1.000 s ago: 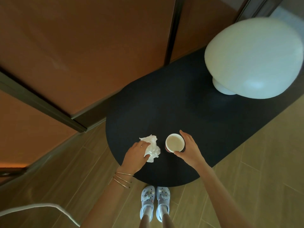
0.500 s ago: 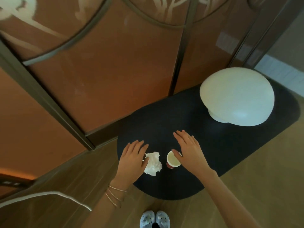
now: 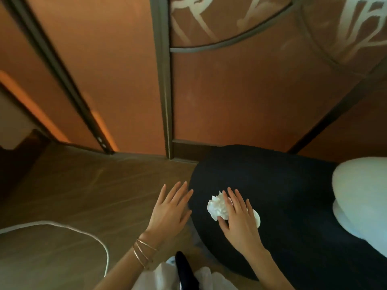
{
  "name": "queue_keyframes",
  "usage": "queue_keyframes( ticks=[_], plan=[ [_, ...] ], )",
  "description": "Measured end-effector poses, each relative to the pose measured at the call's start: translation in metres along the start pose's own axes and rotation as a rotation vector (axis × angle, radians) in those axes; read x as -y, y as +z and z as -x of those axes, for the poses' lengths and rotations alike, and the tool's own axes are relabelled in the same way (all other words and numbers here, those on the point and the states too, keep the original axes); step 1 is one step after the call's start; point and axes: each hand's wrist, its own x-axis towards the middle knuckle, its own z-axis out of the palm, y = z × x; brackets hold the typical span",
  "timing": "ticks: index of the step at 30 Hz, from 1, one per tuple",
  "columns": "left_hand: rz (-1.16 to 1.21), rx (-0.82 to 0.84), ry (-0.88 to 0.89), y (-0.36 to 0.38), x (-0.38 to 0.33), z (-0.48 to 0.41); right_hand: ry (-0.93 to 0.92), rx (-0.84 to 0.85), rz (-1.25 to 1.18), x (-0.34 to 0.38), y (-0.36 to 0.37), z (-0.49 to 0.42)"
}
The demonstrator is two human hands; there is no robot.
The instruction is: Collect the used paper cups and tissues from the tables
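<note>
Tissue [image 3: 216,207] beside paper cup [image 3: 257,221], flat right hand [image 3: 238,223] over both.

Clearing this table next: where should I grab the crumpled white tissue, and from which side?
Likely pinch the raised folds atop the crumpled white tissue, coming from above on its left side with the open left hand; the right hand covers its right edge and the white-rimmed paper cup.

One tissue [image 3: 216,207], one cup [image 3: 257,219] (mostly hidden), one lamp [image 3: 360,193], one table [image 3: 282,185].
</note>
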Motion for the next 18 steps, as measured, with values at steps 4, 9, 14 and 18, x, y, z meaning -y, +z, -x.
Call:
queue_keyframes(
  ticks=[4, 9, 14, 18],
  plan=[
    [0.042, -0.012, -0.225, -0.002, -0.006, 0.057, -0.221, 0.071, 0.022, 0.015, 0.006, -0.002],
    [0.003, -0.054, -0.521, -0.012, -0.015, 0.134, -0.492, 0.176, 0.068, 0.053, 0.021, -0.007],
    [-0.084, -0.045, -0.827, -0.030, -0.026, 0.202, -0.811, 0.239, 0.079, 0.111, 0.032, -0.011],
    [-0.102, -0.097, -1.055, -0.045, -0.034, 0.252, -1.049, 0.251, 0.055, 0.167, 0.028, -0.006]
  ],
)
